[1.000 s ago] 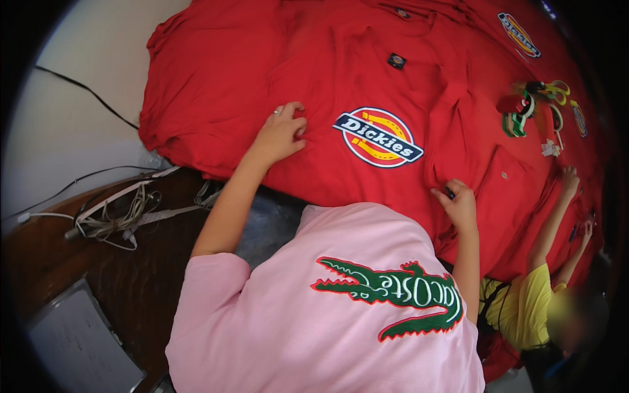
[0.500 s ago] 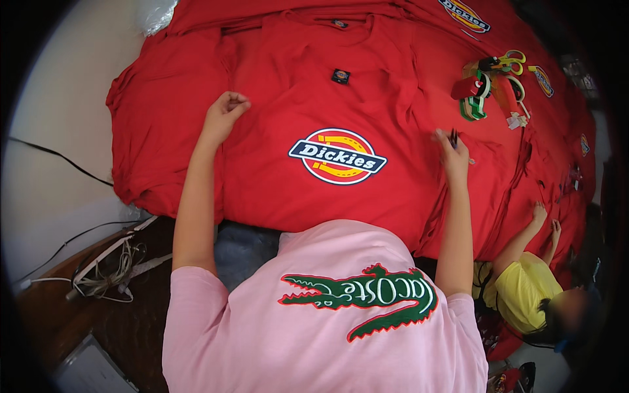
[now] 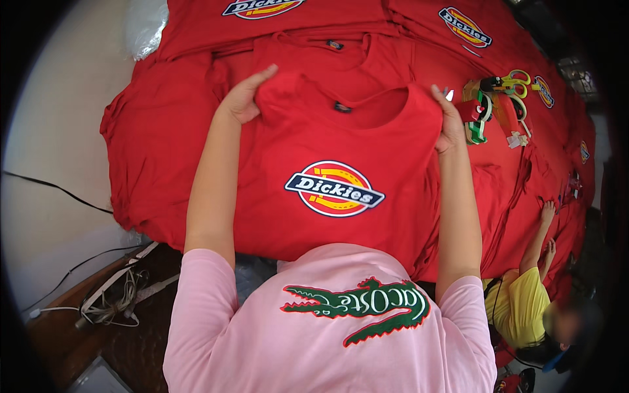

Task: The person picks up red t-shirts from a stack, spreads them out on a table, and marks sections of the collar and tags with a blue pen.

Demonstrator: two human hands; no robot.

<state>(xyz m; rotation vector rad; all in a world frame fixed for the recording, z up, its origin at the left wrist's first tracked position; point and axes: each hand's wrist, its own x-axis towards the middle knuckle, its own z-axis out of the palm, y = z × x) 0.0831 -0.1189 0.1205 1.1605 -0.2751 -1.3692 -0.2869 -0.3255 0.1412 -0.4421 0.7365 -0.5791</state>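
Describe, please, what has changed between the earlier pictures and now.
The left hand and the right hand moved forward and took hold of the red shirt near its shoulders; its upper part now looks lifted. The yellow-handled scissors stayed lying on the right side.

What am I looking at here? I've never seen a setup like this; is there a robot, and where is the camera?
No robot here: these are a person's own bare hands. The picture comes from a wide fisheye camera on the person's head, looking down, so edges bend near the rim. The pink shirt at the bottom is the wearer's own. The left hand and right hand hold a red shirt by its shoulders, with its round printed emblem facing up. More red shirts cover the surface, with yellow-handled scissors to the right. Farther right is another person in a yellow top.
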